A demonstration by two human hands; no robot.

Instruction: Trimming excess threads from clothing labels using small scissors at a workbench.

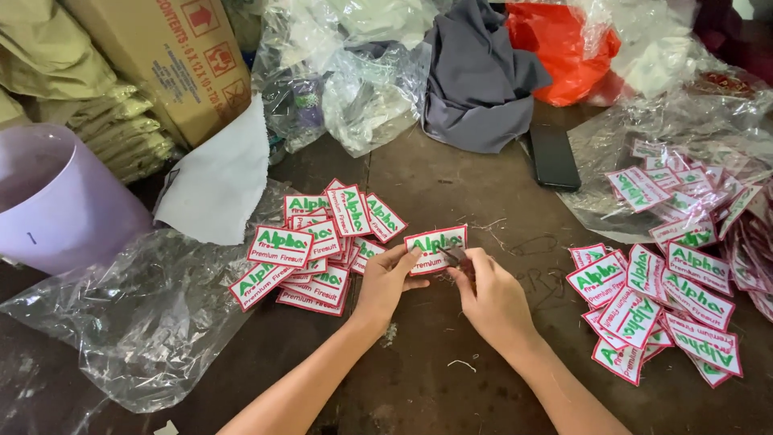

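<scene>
**Currently: both hands working one patch at table centre**

Left hand (pixel 388 278) is pinching the lower left edge of a white patch (pixel 436 247) with red border and green lettering, fingers curled shut on it, keeping it lifted just off the table (pixel 451 181) and face up toward the camera. Right hand (pixel 487 294) is closing on a small dark tool (pixel 452 255), likely snips, at the patch's right edge; cannot tell the tool's exact kind. Holding from both sides is probably keeping the edge taut for trimming.

Just left of the left hand, a loose heap of the same patches (pixel 310 250) is lying partly on clear plastic sheet (pixel 153 322). Well right of the right hand, a second fanned pile (pixel 656 310) is sitting, separate from the first, which looks like sorting. Beyond the hands, a dark phone (pixel 553 155) is lying flat, with grey cloth (pixel 475 80) behind it. Far left, a lilac bucket (pixel 56 201) is standing.
</scene>
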